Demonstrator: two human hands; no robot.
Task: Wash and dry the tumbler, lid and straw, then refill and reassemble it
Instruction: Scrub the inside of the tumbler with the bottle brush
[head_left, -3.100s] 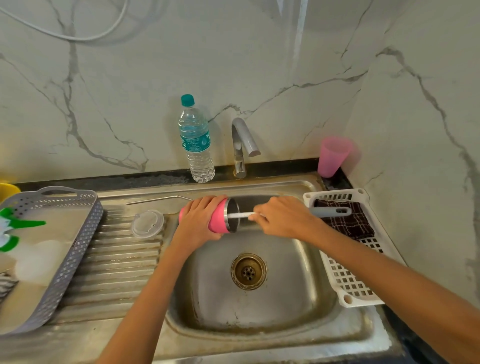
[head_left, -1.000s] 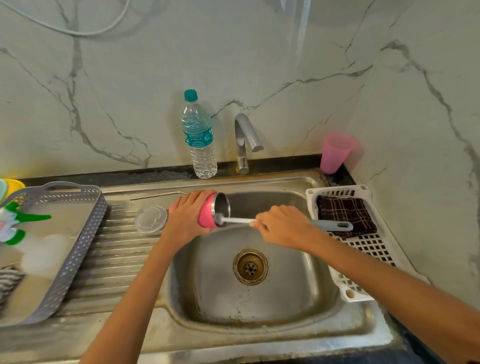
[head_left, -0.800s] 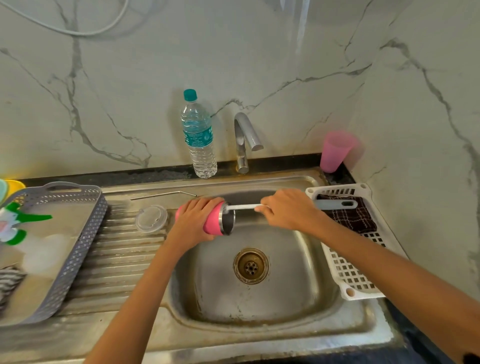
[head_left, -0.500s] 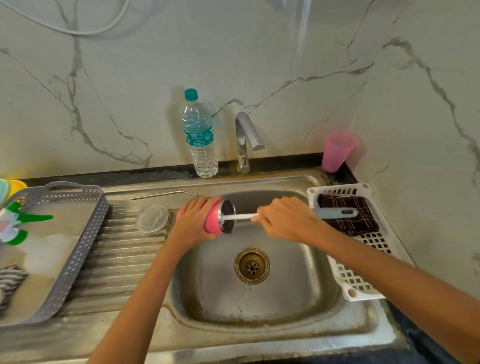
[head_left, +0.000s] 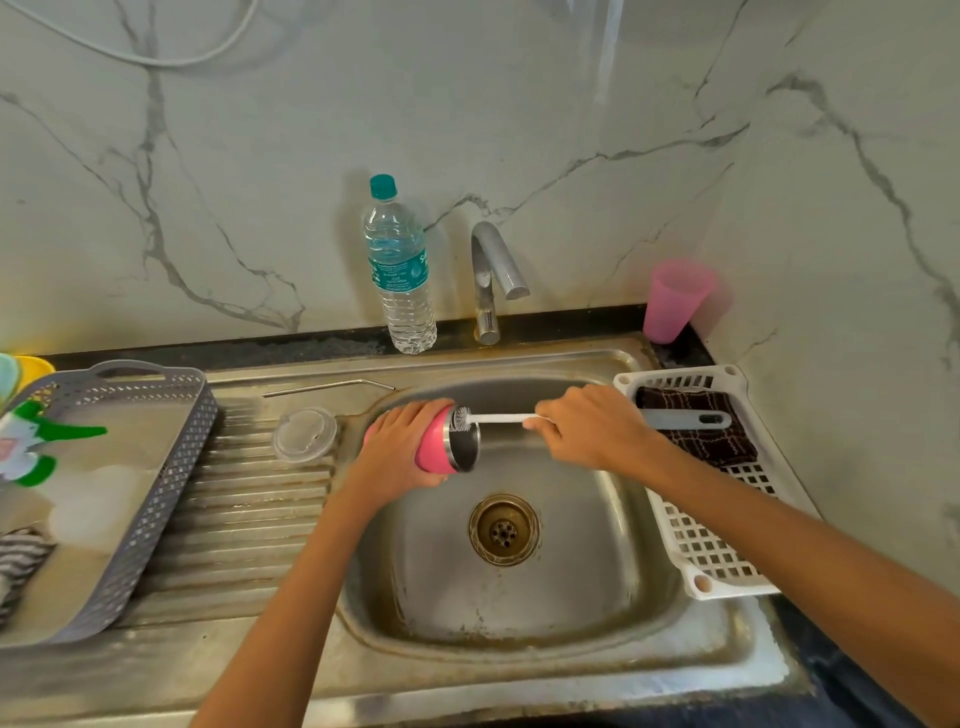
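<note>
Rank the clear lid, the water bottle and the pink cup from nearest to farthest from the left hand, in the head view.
From the left hand:
1. Clear lid, just to its left on the drainboard.
2. Water bottle, behind it, beside the tap.
3. Pink cup, far right back corner.

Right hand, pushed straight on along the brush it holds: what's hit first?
Probably the open mouth of the tumbler, held sideways by the left hand; the brush head sits at its rim. Depth unclear.
</note>
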